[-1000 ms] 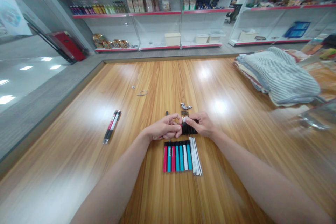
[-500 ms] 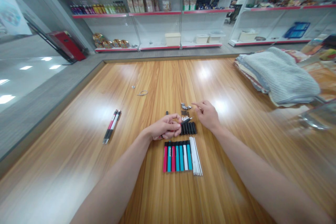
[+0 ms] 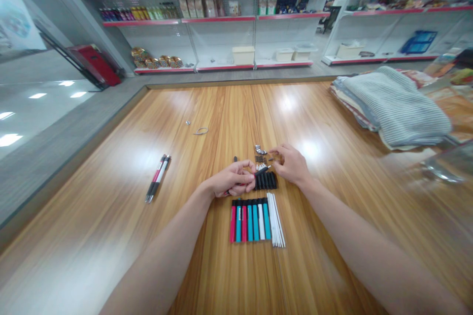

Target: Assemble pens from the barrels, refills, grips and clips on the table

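Observation:
My left hand (image 3: 236,178) is closed around a pen barrel with red and black parts (image 3: 261,171), its black end pointing up and right with a pale tip sticking out. My right hand (image 3: 291,163) is just right of that end, finger and thumb pinched about a small pen tip (image 3: 271,159). Beside its fingers lie silvery pen tips (image 3: 259,149), small brownish springs (image 3: 260,159) and white bits (image 3: 260,166). Black grips (image 3: 266,180) stand in a row below. Nearer me are several red, teal and white barrels (image 3: 250,221) and thin white refills (image 3: 275,220).
Two pens (image 3: 157,178) lie on the left of the wooden table (image 3: 207,266). A wire loop (image 3: 201,131) and a small round piece (image 3: 187,122) are farther back. Folded cloths (image 3: 399,103) and a clear container (image 3: 447,162) occupy the right. Stocked shelves (image 3: 218,18) stand behind.
My right hand's fingers have curled in from the silvery tips toward the pen barrel, with a small pen tip now between them. My left hand stays in place with its barrel.

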Available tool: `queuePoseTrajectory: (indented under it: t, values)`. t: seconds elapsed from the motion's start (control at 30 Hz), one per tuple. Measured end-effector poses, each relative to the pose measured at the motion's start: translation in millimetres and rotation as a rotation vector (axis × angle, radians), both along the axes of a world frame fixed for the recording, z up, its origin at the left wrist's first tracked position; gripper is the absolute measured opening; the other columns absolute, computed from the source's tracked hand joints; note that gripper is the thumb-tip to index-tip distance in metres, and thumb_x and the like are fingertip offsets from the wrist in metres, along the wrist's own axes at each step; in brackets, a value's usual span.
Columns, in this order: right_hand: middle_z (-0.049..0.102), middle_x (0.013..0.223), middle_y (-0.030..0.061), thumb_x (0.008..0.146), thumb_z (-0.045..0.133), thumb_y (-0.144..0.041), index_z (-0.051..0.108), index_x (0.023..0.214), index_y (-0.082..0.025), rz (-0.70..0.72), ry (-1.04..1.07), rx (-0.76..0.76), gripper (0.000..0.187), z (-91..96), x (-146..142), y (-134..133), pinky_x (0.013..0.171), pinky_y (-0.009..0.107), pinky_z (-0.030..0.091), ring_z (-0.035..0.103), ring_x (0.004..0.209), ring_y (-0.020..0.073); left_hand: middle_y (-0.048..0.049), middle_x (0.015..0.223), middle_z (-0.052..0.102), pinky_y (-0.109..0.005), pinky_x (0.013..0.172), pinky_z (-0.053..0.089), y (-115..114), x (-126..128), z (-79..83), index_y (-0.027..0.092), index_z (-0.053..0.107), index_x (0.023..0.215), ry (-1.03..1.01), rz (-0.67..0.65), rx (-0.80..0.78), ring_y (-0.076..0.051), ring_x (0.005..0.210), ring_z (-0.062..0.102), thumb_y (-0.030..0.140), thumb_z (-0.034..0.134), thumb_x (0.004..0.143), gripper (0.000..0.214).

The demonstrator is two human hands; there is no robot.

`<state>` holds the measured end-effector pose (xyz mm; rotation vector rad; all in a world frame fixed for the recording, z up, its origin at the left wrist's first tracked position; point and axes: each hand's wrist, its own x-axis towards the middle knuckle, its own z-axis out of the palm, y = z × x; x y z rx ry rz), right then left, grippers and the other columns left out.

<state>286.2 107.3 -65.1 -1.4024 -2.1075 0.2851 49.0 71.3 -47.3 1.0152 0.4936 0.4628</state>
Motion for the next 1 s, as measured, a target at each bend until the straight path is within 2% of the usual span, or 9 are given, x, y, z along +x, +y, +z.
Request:
queuePoseTrajectory:
  t: [0.13, 0.3, 0.5, 0.77, 0.87, 1.0]
  values:
    - [0.061, 0.093, 0.0031, 0.078, 0.059, -0.021, 0.066, 0.097, -0.022, 0.020, -0.002, 0.005, 0.020, 0.3, -0.3, -0.7, 0.071, 0.026, 0.042, 0.058, 0.085, 0.0170, 0.0032, 0.067, 0.055, -0.010, 0.029, 0.015, -0.1, 0.1, -0.3, 0.022, 0.038, 0.101, -0.002, 0.003, 0.005, 0.000, 0.033, 0.019, 0.029, 0.059, 0.088, 0.025]
    - [0.061, 0.082, 0.0025, 0.081, 0.057, -0.021, 0.062, 0.079, -0.020, 0.033, -0.060, 0.020, 0.006, 1.7, -1.3, 0.4, 0.068, 0.026, 0.039, 0.056, 0.079, 0.0159, 0.0032, 0.067, 0.055, -0.011, 0.030, 0.015, -0.3, -0.2, 0.6, 0.022, 0.038, 0.101, 0.003, 0.002, 0.001, 0.000, 0.033, 0.020, 0.029, 0.059, 0.088, 0.025]
    - [0.062, 0.081, 0.0029, 0.081, 0.058, -0.019, 0.058, 0.078, -0.020, 0.035, -0.147, 0.034, 0.004, 7.0, -1.4, -0.7, 0.067, 0.026, 0.037, 0.055, 0.078, 0.0168, 0.0034, 0.067, 0.055, -0.010, 0.030, 0.016, 0.2, 0.1, 1.4, 0.022, 0.039, 0.101, 0.006, 0.005, -0.003, 0.000, 0.033, 0.021, 0.030, 0.059, 0.087, 0.026]
    - [0.064, 0.081, 0.0076, 0.085, 0.057, -0.023, 0.057, 0.079, -0.019, -0.071, -0.276, 0.022, 0.007, 8.1, -5.9, -4.6, 0.065, 0.030, 0.036, 0.058, 0.079, 0.0208, 0.0032, 0.067, 0.056, -0.010, 0.030, 0.016, -0.1, 0.2, -0.2, 0.021, 0.039, 0.100, -0.003, 0.008, -0.008, 0.001, 0.032, 0.021, 0.030, 0.060, 0.087, 0.027]
    - [0.064, 0.080, 0.0071, 0.086, 0.053, -0.019, 0.056, 0.080, -0.019, -0.065, -0.202, 0.029, 0.007, 4.2, -4.9, -3.9, 0.064, 0.029, 0.036, 0.058, 0.077, 0.0199, 0.0031, 0.068, 0.056, -0.010, 0.030, 0.017, -0.2, -0.1, -0.1, 0.021, 0.040, 0.100, -0.003, 0.011, -0.009, 0.000, 0.032, 0.021, 0.030, 0.061, 0.086, 0.027]
    - [0.061, 0.072, 0.0025, 0.089, 0.048, -0.023, 0.054, 0.082, -0.019, -0.017, 0.115, -0.039, 0.011, 0.4, -1.8, -0.9, 0.060, 0.026, 0.038, 0.057, 0.066, 0.0158, 0.0025, 0.068, 0.056, -0.010, 0.030, 0.015, -0.3, 0.0, 0.0, 0.022, 0.040, 0.101, -0.004, 0.013, -0.009, 0.000, 0.033, 0.021, 0.029, 0.060, 0.087, 0.026]
